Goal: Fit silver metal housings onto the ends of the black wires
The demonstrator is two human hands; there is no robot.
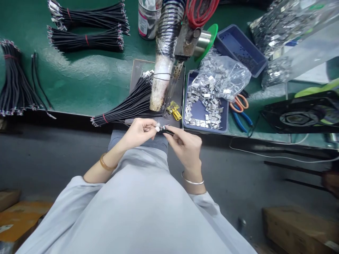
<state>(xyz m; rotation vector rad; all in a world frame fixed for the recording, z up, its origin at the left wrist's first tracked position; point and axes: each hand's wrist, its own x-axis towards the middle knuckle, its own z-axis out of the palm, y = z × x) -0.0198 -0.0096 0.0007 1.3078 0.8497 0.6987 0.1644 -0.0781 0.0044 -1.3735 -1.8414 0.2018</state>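
Just off the front edge of the bench, my left hand [140, 132] is closed in a pinch on a small whitish metal connector [158, 128]. Facing it, my right hand [185, 143] is closed, thumb and forefinger gripping the end of a black cable [169, 133] right beside the connector. The two sets of fingertips almost meet, and the fine details between them are too small to make out. A red-banded bundle of black cables [127, 102] lies directly beyond my hands. Next to it is a small yellow piece [174, 111].
A soldering fixture [182, 46] and a wrapped extraction hose [162, 67] overhang the bench. On the right are a blue tray [225, 118] of metal connectors, pliers [241, 113], another blue tray [239, 49] and a fan [299, 113]. Cable bundles [87, 38] lie left.
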